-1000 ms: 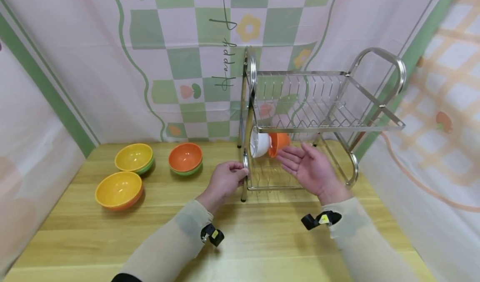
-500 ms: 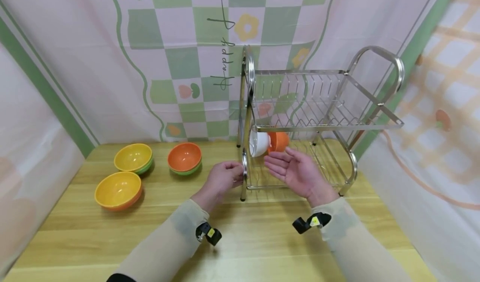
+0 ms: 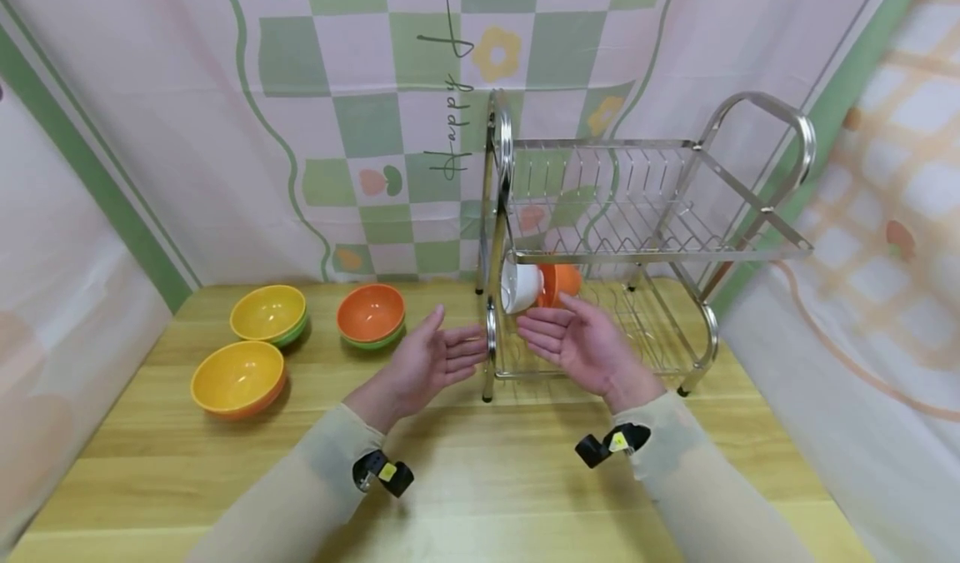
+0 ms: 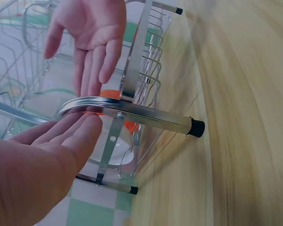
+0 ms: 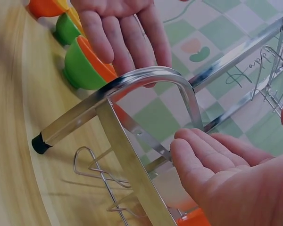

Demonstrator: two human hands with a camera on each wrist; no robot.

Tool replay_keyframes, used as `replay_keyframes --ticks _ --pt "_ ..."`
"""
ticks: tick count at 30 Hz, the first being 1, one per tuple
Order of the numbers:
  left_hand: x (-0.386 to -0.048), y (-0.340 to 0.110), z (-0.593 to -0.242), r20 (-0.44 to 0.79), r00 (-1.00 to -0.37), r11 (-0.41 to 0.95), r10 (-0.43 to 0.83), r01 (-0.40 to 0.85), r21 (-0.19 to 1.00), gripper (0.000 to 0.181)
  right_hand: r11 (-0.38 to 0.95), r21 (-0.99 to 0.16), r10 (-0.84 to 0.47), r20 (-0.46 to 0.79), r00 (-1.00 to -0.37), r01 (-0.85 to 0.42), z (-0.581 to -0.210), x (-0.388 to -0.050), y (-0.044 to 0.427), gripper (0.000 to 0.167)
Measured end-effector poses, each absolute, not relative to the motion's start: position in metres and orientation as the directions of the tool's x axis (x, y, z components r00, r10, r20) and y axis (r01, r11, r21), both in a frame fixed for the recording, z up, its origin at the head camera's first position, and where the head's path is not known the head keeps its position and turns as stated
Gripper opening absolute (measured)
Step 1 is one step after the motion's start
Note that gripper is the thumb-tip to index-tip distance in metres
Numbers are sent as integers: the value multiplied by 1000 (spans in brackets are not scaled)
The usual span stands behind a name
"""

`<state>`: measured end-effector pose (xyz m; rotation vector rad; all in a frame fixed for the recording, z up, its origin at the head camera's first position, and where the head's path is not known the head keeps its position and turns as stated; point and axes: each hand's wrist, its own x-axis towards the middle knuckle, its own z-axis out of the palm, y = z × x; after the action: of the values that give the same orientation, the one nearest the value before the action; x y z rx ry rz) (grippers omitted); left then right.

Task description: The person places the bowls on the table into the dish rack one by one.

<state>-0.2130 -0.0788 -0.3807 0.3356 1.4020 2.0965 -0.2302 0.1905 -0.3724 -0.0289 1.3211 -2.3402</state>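
Note:
A two-tier metal dish rack (image 3: 645,256) stands on the right of the table. On its lower tier, at the left end, a white bowl (image 3: 521,286) and an orange bowl (image 3: 561,281) rest on their sides. My left hand (image 3: 427,365) is beside the rack's left side frame, palm up with fingers straight, its fingertips at the metal. In front of the lower tier my right hand (image 3: 588,346) is held palm up, fingers extended and holding nothing. It partly covers the orange bowl. The left wrist view shows the left fingers (image 4: 80,129) close against the curved frame tube.
Left on the table are a yellow-and-green bowl (image 3: 268,315), a yellow-and-orange bowl (image 3: 238,380) and an orange-and-green bowl (image 3: 371,316). A patterned curtain (image 3: 375,130) hangs behind the wooden table (image 3: 480,480).
My left hand has let go of the rack's side frame, turned palm up and straightened its fingers. My right hand has shifted left along the rack's front.

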Motion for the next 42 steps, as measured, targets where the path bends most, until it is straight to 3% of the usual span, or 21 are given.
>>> replay_keyframes --ticks 9,23,30,38,42 --pt "-203 -103 -375 -65 -754 -258 653 -303 917 104 -447 -811 -409 -191 -892 378 -376 -231 182 80" --pt "-192 -138 -374 -58 -784 -309 618 -309 899 102 -400 -829 -479 -175 -860 392 -378 -229 159 77" --pt "-191 -144 -379 -68 -790 -316 609 -321 893 102 -329 -872 -503 -163 -849 362 -378 -231 151 65" --pt "-192 -147 -382 -81 -800 -323 594 -329 887 102 -184 -938 -383 -207 -900 295 -384 -235 142 34" --pt "-192 -148 -384 -88 -816 -328 572 -326 887 102 -149 -945 -341 -227 -912 291 -386 -237 139 33"
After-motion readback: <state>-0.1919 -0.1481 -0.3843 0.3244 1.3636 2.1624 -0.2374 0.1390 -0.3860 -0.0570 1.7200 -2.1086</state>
